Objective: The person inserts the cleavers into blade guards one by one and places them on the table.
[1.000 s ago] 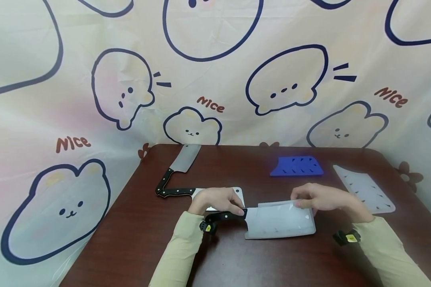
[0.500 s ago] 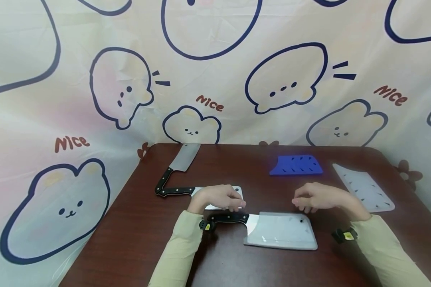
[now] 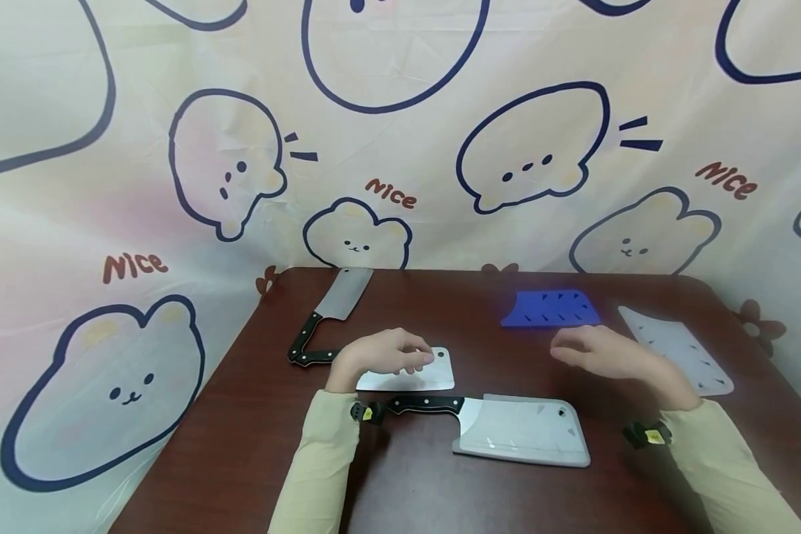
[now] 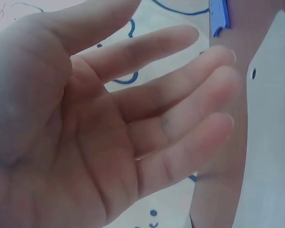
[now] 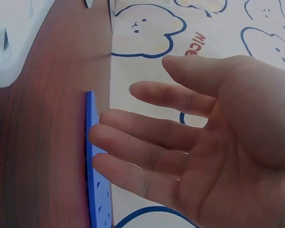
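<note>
Relaxed and holding nothing, my left hand [image 3: 380, 352] hovers over a bare cleaver [image 3: 407, 380] with a black riveted handle; it hides part of that handle and blade. In the left wrist view the fingers [image 4: 199, 147] spread loosely beside a pale blade. My right hand [image 3: 597, 352] is also in the air with nothing in it, between the blue blade guard [image 3: 550, 310] and a large cleaver [image 3: 521, 430]. That cleaver lies at the front with its blade in a translucent white guard, its black handle [image 3: 427, 404] pointing left.
Another cleaver [image 3: 345, 295] lies at the back left, its handle end meeting the middle cleaver's handle. A white blade guard [image 3: 681, 352] with small slots lies at the right of the dark wood table [image 3: 414, 497]. A printed cloth [image 3: 434, 148] hangs behind the table.
Both hands have let go of the large cleaver, which now lies flat in its guard on the table. The left hand has moved up and left, the right hand slightly up.
</note>
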`<state>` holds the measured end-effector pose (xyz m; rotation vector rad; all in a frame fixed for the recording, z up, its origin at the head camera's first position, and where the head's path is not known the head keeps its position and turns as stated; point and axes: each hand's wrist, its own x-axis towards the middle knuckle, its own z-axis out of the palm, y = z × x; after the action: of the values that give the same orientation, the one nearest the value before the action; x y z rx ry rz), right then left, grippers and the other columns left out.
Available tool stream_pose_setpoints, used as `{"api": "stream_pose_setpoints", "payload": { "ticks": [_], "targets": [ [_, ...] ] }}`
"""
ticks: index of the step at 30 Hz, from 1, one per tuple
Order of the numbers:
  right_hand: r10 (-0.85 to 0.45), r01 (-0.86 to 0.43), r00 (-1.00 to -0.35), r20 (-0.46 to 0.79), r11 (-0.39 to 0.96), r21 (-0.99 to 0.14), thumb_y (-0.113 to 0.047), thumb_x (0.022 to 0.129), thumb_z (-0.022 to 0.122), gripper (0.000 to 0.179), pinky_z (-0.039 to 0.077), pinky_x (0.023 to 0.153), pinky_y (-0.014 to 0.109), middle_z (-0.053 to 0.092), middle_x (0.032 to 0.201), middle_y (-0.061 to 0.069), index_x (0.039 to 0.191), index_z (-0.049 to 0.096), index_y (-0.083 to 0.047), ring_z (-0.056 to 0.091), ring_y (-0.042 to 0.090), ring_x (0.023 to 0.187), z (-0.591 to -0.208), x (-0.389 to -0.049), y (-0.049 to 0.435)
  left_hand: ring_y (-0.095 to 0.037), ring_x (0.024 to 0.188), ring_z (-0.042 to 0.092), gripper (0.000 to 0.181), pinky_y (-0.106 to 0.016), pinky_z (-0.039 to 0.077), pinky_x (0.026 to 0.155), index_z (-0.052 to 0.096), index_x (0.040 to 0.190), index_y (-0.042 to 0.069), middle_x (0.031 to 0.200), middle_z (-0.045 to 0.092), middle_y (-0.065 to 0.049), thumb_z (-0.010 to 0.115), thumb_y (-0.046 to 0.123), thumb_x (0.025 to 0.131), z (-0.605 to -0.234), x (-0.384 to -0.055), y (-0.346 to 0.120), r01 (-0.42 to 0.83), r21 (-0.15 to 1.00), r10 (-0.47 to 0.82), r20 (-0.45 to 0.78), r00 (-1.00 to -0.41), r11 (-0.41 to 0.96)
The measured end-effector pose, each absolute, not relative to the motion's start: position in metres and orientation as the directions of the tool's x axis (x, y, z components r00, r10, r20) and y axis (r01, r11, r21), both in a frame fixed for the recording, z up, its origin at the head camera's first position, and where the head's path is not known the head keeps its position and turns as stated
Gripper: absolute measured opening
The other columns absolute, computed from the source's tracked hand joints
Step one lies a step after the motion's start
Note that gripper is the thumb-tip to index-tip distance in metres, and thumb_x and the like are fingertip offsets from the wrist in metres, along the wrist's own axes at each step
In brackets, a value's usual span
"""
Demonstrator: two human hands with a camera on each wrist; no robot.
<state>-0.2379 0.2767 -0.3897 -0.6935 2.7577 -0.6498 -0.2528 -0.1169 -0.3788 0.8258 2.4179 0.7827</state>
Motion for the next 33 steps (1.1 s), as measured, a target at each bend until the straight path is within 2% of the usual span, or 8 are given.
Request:
{"api": "stream_pose_setpoints", "payload": {
  "ticks": [3,10,14,17,20,27,33],
  "targets": [
    [-0.464,-0.362,-0.878,-0.119,0.805,-0.47,-0.04,0.099,0.055,0.039,0.056,0.082,0.044,0.071,0.105,0.004,0.118,0.066,-0.008,0.065,0.019,0.096,-0.392,-0.24,0.281,-0.028,0.093,0.067,0.037,-0.032,0.054,0.075,0.066,0.124,0.008,0.105,0.071,-0.012,0.054,0.034,0.1,-0.379,-0.253,-0.126,0.389,0.648,0.653,-0.225,-0.724,0.655],
    [-0.43,-0.338,-0.897,-0.103,0.817,-0.467,-0.037,0.099,0.056,0.037,0.053,0.072,0.032,0.069,0.095,0.005,0.114,0.066,-0.005,0.061,0.014,0.082,-0.39,-0.24,0.308,-0.03,0.094,0.066,0.036,-0.033,0.053,0.075,0.067,0.123,0.01,0.105,0.071,-0.012,0.055,0.034,0.1,-0.379,-0.253,-0.143,0.361,0.632,0.602,-0.213,-0.77,0.686],
    [-0.416,-0.345,-0.907,-0.069,0.827,-0.445,-0.034,0.099,0.057,0.036,0.057,0.076,0.039,0.07,0.099,0.005,0.116,0.065,-0.003,0.064,0.016,0.085,-0.393,-0.242,0.32,-0.025,0.093,0.066,0.034,-0.034,0.053,0.076,0.068,0.121,0.013,0.102,0.071,-0.004,0.056,0.036,0.099,-0.383,-0.25,-0.161,0.344,0.593,0.551,-0.208,-0.808,0.728],
    [-0.387,-0.321,-0.92,-0.063,0.835,-0.447,-0.03,0.099,0.058,0.036,0.057,0.078,0.046,0.07,0.104,0.009,0.118,0.063,0.0,0.066,0.021,0.091,-0.4,-0.241,0.335,-0.019,0.094,0.065,0.032,-0.036,0.053,0.08,0.068,0.12,0.014,0.105,0.07,0.0,0.057,0.035,0.099,-0.385,-0.247,-0.173,0.338,0.556,0.513,-0.192,-0.837,0.759],
    [-0.355,-0.295,-0.933,-0.059,0.85,-0.436,-0.029,0.098,0.059,0.034,0.057,0.077,0.046,0.069,0.105,0.01,0.117,0.062,-0.001,0.065,0.023,0.092,-0.406,-0.239,0.351,-0.015,0.097,0.064,0.03,-0.038,0.054,0.085,0.068,0.119,0.013,0.111,0.069,-0.001,0.057,0.032,0.099,-0.386,-0.244,-0.186,0.328,0.536,0.482,-0.173,-0.859,0.778],
    [-0.355,-0.304,-0.933,-0.056,0.863,-0.402,-0.026,0.097,0.061,0.037,0.056,0.078,0.052,0.067,0.111,0.02,0.12,0.057,0.003,0.064,0.039,0.102,-0.409,-0.23,0.38,-0.02,0.106,0.064,0.031,-0.041,0.054,0.088,0.065,0.123,0.01,0.116,0.068,-0.005,0.061,0.027,0.097,-0.397,-0.242,-0.211,0.291,0.511,0.405,-0.124,-0.906,0.808],
    [-0.326,-0.293,-0.943,-0.061,0.905,-0.307,-0.032,0.097,0.061,0.053,0.051,0.085,0.061,0.057,0.126,0.034,0.13,0.051,0.008,0.057,0.052,0.112,-0.408,-0.222,0.393,-0.026,0.112,0.06,0.034,-0.048,0.051,0.095,0.061,0.127,0.008,0.121,0.065,-0.012,0.063,0.022,0.096,-0.403,-0.243,-0.22,0.242,0.503,0.344,-0.119,-0.931,0.83]
  ]
}}
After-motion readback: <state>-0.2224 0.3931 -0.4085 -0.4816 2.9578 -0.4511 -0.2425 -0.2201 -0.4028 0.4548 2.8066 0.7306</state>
